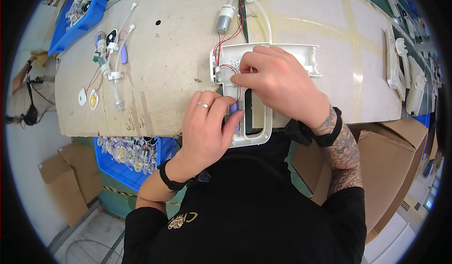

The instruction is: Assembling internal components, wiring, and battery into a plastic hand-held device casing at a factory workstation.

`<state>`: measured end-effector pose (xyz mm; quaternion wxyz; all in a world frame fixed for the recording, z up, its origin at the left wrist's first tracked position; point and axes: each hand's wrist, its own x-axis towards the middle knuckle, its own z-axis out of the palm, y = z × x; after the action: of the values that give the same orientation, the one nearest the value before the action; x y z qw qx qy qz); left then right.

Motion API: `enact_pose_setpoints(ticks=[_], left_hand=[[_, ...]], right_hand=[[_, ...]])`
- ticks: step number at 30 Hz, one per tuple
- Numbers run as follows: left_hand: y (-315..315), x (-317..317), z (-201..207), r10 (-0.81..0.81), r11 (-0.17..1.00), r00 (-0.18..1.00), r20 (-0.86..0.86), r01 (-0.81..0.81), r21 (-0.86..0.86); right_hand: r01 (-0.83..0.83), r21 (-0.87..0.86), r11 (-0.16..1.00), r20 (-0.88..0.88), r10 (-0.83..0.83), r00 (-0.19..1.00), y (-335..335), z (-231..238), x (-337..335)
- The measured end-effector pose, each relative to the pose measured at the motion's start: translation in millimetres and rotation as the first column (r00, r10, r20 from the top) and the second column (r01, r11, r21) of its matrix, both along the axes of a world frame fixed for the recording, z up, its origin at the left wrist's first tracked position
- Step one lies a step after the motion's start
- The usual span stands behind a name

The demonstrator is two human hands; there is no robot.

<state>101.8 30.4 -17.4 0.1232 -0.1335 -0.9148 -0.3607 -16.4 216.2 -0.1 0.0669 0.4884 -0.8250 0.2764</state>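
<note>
Both hands work on the white plastic housing (263, 59) at the bench's near edge: the left hand (207, 132) pinches a small purple part (233, 108), while the right hand (278, 83) presses closed fingertips onto red wires (226, 40). A small grey motor (224, 19) lies just beyond, and a wired tube assembly (110, 61) lies towards the left edge.

A worn brown workbench (169, 71) carries a white plastic housing (263, 57) near its front edge; left of the housing lie loose tubing and wired parts (110, 61), behind it a small grey motor (225, 19), right of it stacked white shells (405, 71)
</note>
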Motion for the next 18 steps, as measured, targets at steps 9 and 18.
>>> enact_pose_setpoints(ticks=[9, 18], left_hand=[[8, 4, -7, 0.04, 0.994, 0.995, 0.095, -0.049, 0.095], [10, 2, -5, 0.05, 0.994, 0.998, 0.025, -0.047, -0.102]], right_hand=[[-0.04, 0.111, 0.993, -0.097, 0.051, 0.994, -9, -6, -7], [-0.061, 0.208, 0.976, -0.102, 0.084, 0.991, -9, 3, -6]])
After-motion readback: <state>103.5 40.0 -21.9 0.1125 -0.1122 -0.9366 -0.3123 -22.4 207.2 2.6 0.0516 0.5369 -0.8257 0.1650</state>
